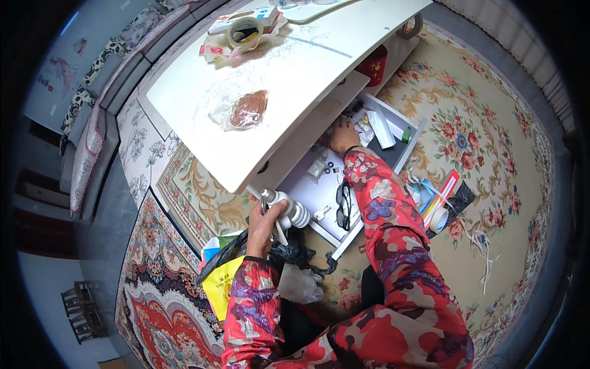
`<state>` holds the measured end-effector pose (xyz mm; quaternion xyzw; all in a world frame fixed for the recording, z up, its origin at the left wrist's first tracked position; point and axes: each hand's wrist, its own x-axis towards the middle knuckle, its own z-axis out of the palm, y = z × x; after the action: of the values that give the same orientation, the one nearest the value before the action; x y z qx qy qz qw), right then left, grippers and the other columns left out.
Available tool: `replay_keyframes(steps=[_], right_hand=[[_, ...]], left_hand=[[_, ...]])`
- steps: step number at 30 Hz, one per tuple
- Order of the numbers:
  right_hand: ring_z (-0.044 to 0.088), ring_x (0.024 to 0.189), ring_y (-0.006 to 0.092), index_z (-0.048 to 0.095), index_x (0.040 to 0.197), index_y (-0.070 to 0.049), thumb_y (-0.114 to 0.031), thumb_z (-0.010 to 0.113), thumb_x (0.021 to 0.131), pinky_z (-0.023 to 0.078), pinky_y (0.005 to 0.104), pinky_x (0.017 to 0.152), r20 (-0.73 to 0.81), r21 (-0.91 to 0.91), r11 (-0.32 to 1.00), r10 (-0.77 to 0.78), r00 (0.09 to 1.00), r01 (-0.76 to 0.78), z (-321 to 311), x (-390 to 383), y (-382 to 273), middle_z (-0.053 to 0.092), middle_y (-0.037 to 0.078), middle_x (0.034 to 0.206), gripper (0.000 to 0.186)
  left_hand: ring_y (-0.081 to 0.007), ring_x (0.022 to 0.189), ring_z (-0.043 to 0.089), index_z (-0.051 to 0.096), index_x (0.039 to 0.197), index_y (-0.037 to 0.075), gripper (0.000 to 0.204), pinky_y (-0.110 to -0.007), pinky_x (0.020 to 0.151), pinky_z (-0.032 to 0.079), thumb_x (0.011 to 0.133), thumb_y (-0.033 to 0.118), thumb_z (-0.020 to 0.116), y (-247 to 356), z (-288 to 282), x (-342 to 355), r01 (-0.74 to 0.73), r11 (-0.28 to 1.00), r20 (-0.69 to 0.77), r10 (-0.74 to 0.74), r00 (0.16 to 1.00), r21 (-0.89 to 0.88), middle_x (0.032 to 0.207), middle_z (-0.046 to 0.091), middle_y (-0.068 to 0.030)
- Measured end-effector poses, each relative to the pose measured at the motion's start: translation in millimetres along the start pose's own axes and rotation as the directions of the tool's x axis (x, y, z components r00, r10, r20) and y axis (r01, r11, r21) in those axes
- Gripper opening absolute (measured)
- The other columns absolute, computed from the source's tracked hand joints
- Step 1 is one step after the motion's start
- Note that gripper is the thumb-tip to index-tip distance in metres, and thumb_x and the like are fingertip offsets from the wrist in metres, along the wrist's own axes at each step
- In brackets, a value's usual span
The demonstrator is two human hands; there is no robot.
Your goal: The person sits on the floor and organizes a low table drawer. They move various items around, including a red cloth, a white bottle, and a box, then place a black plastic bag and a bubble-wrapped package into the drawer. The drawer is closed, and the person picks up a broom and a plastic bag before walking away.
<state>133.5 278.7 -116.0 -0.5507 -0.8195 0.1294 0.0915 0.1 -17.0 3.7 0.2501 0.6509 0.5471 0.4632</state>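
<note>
Head view: left fisheye | faces down | near, above drawer [302, 195] and tabletop [307, 83]

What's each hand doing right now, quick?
Left hand: closed, holding a white spiral bulb.
Right hand: inside the open drawer; fingertips obscured, so whether it grips anything cannot be told.

Taped packets above, florals below

On the white table [289, 98], a roll of tape [232, 34] stands at the far left beside a white box [268, 13], with a brown packet [251, 109] in clear wrap lying nearer the front edge. A beige floral carpet [464, 138] spreads to the right, bearing a second, pale tape roll [439, 219] and a tangled white cord [483, 249]. Leftward are a long grey sofa [107, 141], a red patterned rug [163, 326] and a dark wooden chair [88, 313].
</note>
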Motion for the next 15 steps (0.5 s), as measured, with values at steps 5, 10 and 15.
replay_keyframes(steps=[5,10,15], right_hand=[[0.051,0.115,0.0379,0.042,0.134,-0.014,-0.048,0.058,0.08,0.046,0.0466,0.091,0.197,0.124,0.991,-0.067,0.978,0.043,-3.1,-4.5,9.1,0.044,0.022,0.133,0.066],[0.058,0.106,0.0332,0.05,0.127,-0.011,-0.034,0.06,0.078,0.048,0.0433,0.086,0.41,-0.012,0.971,-0.215,0.887,0.241,-20.7,-25.5,13.1,0.06,0.017,0.115,0.055],[0.061,0.099,0.0321,0.062,0.115,-0.013,-0.025,0.06,0.075,0.049,0.0423,0.085,0.593,0.134,0.942,-0.325,0.737,0.308,-33.4,-10.7,26.6,0.065,0.01,0.11,0.042]], left_hand=[[-0.0093,0.077,0.058,0.063,0.099,0.002,0.026,-0.024,0.068,0.046,0.08,0.019,0.068,3.9,2.4,1.7,0.098,0.995,-0.033,-0.097,0.995,0.002,0.086,0.063,-0.0012],[-0.0093,0.074,0.058,0.064,0.097,0.002,0.024,-0.024,0.066,0.047,0.08,0.019,0.067,1.3,9.9,9.3,0.085,0.996,0.003,-0.085,0.996,-0.024,0.085,0.063,-0.0011],[-0.0086,0.075,0.057,0.064,0.095,0.002,0.022,-0.024,0.068,0.046,0.08,0.017,0.067,-3.4,17.2,12.9,0.05,0.998,0.021,-0.049,0.999,-0.04,0.085,0.063,-0.0009]])
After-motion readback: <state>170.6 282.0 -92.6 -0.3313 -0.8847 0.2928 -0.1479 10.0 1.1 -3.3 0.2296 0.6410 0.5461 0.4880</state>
